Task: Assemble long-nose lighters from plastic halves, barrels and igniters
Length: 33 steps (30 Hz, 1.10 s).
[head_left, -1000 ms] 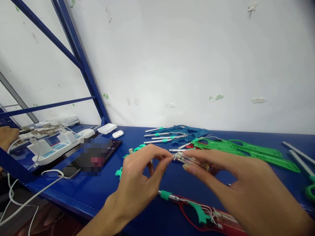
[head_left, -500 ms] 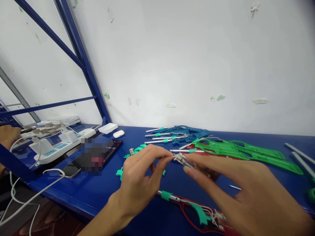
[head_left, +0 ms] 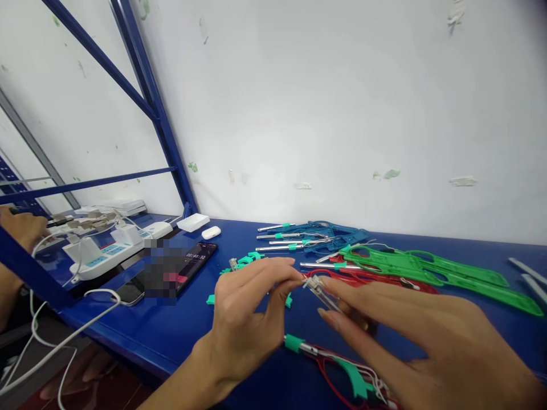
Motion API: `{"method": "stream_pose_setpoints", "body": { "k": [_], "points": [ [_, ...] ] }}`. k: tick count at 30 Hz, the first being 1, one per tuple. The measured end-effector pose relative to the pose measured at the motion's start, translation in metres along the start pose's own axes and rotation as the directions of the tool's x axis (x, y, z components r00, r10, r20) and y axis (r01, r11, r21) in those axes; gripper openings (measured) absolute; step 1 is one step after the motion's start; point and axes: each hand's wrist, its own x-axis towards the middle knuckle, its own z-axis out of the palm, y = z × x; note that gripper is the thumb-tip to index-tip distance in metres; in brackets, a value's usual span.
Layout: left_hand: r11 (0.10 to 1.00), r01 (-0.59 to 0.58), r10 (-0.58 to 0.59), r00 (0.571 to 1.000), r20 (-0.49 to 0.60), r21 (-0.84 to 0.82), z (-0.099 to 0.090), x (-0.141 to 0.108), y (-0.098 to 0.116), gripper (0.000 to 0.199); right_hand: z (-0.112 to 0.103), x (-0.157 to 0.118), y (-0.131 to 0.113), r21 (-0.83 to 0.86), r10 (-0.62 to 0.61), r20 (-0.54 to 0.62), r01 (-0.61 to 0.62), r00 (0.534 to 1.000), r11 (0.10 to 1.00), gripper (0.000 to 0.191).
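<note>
My right hand [head_left: 421, 336] holds a small clear plastic piece with metal bits [head_left: 317, 286] between thumb and fingers. Thumb and forefinger of my left hand [head_left: 250, 316] pinch at the left end of that piece; whatever tiny thing lies between them is hidden. Below the hands rests a red plastic frame [head_left: 327, 370] with white wires, a silver metal tube [head_left: 308, 348] and teal clips [head_left: 354, 377]. My right hand covers part of this frame. More teal clips [head_left: 250, 259] lie behind my left hand.
Blue frames with metal tubes [head_left: 329, 233] and long green frames [head_left: 405, 266] lie along the wall. Metal rods [head_left: 527, 270] are at the right. On the left are phones [head_left: 199, 265], a white earbud case [head_left: 211, 232] and a power strip [head_left: 96, 266]. Another person's hand [head_left: 23, 228] shows far left.
The view has shifted slightly, so everything sits a little further right. Both hands stay at the clear piece; my right thumb has moved slightly away from it.
</note>
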Motion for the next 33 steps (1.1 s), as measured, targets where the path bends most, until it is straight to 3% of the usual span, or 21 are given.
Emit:
{"method": "stream_pose_setpoints", "body": {
  "k": [5,17,21,28,33],
  "points": [
    [1.000,0.011,-0.011,1.000,-0.014,0.027,-0.001,0.000,0.002,0.015,0.001,0.006,0.000,-0.069,-0.094,-0.014,0.093,0.995,0.993,0.041],
    [0.998,0.027,-0.027,1.000,-0.011,0.056,0.001,0.000,0.000,0.017,0.008,0.002,-0.001,-0.141,-0.176,0.001,0.175,0.984,0.974,0.045],
    [0.998,0.036,-0.036,0.999,-0.002,0.058,0.002,-0.001,-0.004,0.019,0.012,0.001,0.000,-0.098,-0.147,0.044,0.151,0.988,0.984,0.043],
    [0.998,0.061,-0.061,0.998,-0.021,0.003,0.005,-0.003,-0.007,0.017,0.015,-0.001,0.002,-0.098,-0.077,0.010,0.078,0.997,0.992,0.042],
    [0.978,0.184,-0.185,0.983,0.000,-0.094,0.002,0.004,-0.004,0.016,0.011,0.000,0.002,-0.129,0.006,0.015,-0.004,1.000,0.992,0.038]
  ]
}}
